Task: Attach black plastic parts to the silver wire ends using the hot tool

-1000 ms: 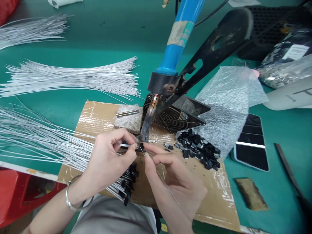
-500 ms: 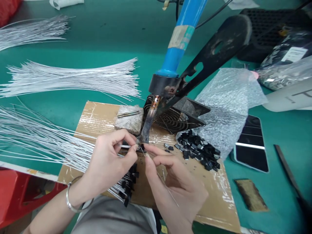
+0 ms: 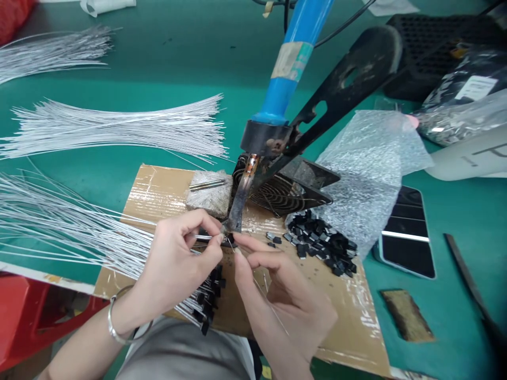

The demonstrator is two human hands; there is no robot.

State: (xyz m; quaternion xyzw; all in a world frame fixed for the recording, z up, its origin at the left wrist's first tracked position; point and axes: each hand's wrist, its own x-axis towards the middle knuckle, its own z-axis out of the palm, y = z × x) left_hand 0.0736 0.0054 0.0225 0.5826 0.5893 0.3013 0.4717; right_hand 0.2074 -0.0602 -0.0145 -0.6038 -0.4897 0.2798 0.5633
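Note:
My left hand (image 3: 186, 258) is closed, thumb and forefinger pinching a thin white wire (image 3: 203, 237) whose end is at the soldering iron's tip (image 3: 236, 216). My right hand (image 3: 287, 295) pinches a strand of solder wire (image 3: 279, 319), which runs across the palm and up to the same tip. The iron has a blue handle (image 3: 281, 89) and points downward in a black metal bracket (image 3: 348, 79). Fingertips and iron partly hide the joint between wire, solder and tip. Under my left hand lie white wires (image 3: 106, 240) with black pieces (image 3: 208, 301) on their ends.
Loose black connectors (image 3: 320, 243) are heaped on the cardboard (image 3: 348, 327), beside bubble wrap (image 3: 364, 163). Behind the tip are a small fan (image 3: 285, 192) and a pale block (image 3: 208, 203). More white wires (image 3: 119, 126) lie behind. Rightward are a phone (image 3: 407, 232) and a stained sponge (image 3: 407, 315).

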